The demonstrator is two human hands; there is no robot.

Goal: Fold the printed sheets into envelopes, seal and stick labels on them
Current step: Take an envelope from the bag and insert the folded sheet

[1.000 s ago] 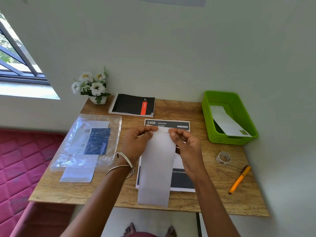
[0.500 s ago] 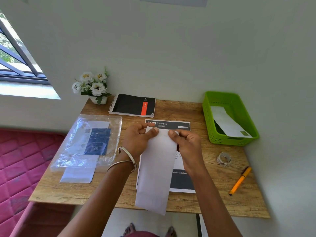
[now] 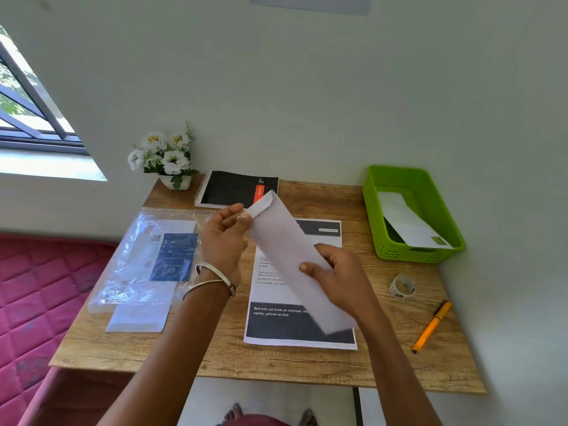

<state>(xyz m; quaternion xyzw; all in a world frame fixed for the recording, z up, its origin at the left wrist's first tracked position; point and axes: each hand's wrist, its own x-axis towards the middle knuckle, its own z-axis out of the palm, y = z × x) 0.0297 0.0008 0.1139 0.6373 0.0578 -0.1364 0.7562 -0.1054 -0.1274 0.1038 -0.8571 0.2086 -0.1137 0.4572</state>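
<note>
A long white envelope (image 3: 285,241) hangs tilted above the wooden desk (image 3: 215,355), its flap end pointing up and to the left. My left hand (image 3: 222,244) pinches the flap end. My right hand (image 3: 341,278) grips the envelope around its middle from the right. Under the envelope lies a printed sheet (image 3: 276,327) with dark bands and text. A clear plastic pack of envelopes (image 3: 147,259) with a blue insert sits on the desk's left, with one loose white envelope (image 3: 138,315) in front of it.
A green basket (image 3: 381,216) at the right holds a white labelled envelope (image 3: 405,222). A roll of stickers (image 3: 402,287) and an orange pen (image 3: 431,327) lie at the right edge. A black notebook (image 3: 233,187) and a flower pot (image 3: 167,158) stand at the back. A pink mattress (image 3: 37,296) lies to the left.
The envelope has turned from upright to a slant, flap end up-left. My right hand slid from the top edge down to its middle; my left hand stayed at the flap.
</note>
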